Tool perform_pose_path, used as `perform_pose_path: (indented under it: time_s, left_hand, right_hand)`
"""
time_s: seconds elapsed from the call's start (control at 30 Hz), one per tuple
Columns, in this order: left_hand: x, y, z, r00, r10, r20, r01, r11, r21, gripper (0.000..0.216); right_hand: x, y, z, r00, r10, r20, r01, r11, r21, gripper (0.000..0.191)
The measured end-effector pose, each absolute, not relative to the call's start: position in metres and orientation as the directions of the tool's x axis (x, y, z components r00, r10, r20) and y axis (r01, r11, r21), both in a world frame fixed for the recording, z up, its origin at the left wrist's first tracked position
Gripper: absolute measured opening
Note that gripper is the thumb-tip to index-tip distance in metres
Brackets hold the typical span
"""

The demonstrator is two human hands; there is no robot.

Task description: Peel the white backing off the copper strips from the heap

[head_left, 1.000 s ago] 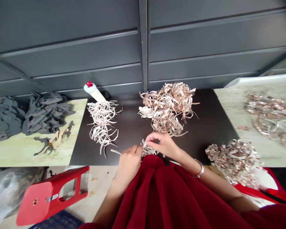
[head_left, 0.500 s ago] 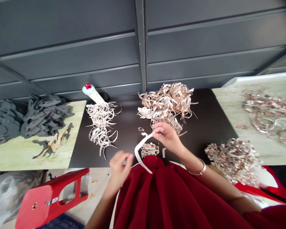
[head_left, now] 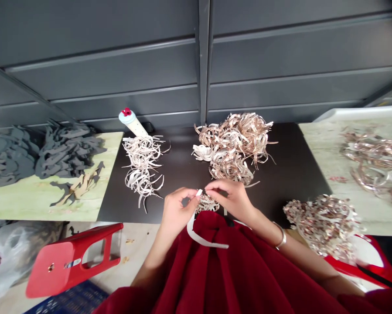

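A curved white strip [head_left: 200, 239] hangs in front of the red garment, its upper end pinched between the thumb and forefinger of my left hand [head_left: 178, 209]. Just to the right, my right hand [head_left: 231, 198] has its thumb and fingertips brought together close to that end; whether anything small is between them is hidden. Below both hands lies a small heap of shiny scraps [head_left: 209, 203] on the dark tabletop [head_left: 179, 161], partly covered by the fingers and garment.
White strips [head_left: 143, 152] lie at left beside a pale cylinder [head_left: 133, 124] with a red top. Rose-gold strips [head_left: 238, 139] are piled behind my hands. Dark cut pieces [head_left: 68, 150] sit far left, shiny scraps [head_left: 323, 222] at right. A red stool [head_left: 52, 266] stands lower left.
My left hand has come up to the strip and grips its top end. My right hand no longer carries the strip alone and sits slightly lower. The strip hangs lower.
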State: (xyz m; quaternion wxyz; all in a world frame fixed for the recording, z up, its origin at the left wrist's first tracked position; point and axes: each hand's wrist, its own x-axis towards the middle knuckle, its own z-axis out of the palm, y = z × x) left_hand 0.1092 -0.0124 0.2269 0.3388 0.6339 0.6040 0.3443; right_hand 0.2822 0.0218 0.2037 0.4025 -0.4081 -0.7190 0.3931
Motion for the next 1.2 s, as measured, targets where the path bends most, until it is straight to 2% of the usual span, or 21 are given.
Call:
perform_pose_path:
  time_s: [0.1,0.17,0.37,0.5,0.63,0.8,0.87,1.03,1.2]
  left_hand:
    - [0.111,-0.012,0.229,0.041,0.999,0.032,0.53,-0.049,0.847,0.015]
    - [0.114,-0.011,0.23,0.031,0.999,0.039,0.548,-0.05,0.835,0.017]
    - [0.119,-0.011,0.229,0.039,0.999,0.022,0.594,-0.041,0.803,0.021]
    - [0.122,-0.011,0.229,0.062,0.998,0.023,0.644,-0.057,0.763,0.025]
    - [0.124,-0.01,0.229,0.107,0.993,0.047,0.652,-0.106,0.751,0.026]
    - [0.121,-0.011,0.228,0.043,0.999,0.018,0.593,-0.04,0.804,0.022]
    - [0.121,-0.013,0.228,0.019,1.0,0.016,0.595,-0.025,0.803,0.022]
    - [0.123,-0.014,0.229,0.039,0.999,0.036,0.647,-0.052,0.761,0.024]
    - [0.122,-0.014,0.229,0.105,0.993,0.043,0.642,-0.101,0.76,0.026]
  right_hand:
    - [0.284,0.019,0.205,-0.402,0.816,0.416,0.343,0.556,-0.757,0.013]
    - [0.284,0.017,0.205,-0.446,0.774,0.449,0.387,0.619,-0.684,0.017]
    - [0.284,0.017,0.21,-0.618,0.695,0.368,0.527,0.714,-0.461,0.024]
    - [0.281,0.02,0.215,-0.685,0.646,0.337,0.552,0.762,-0.338,0.028]
    - [0.28,0.026,0.215,-0.67,0.642,0.373,0.525,0.764,-0.374,0.033]
    - [0.285,0.032,0.212,-0.634,0.683,0.362,0.41,0.694,-0.592,0.024]
    - [0.287,0.033,0.212,-0.659,0.67,0.341,0.371,0.685,-0.627,0.023]
    - [0.287,0.031,0.215,-0.681,0.66,0.317,0.393,0.695,-0.602,0.024]
    - [0.288,0.032,0.22,-0.756,0.598,0.268,0.419,0.755,-0.504,0.029]
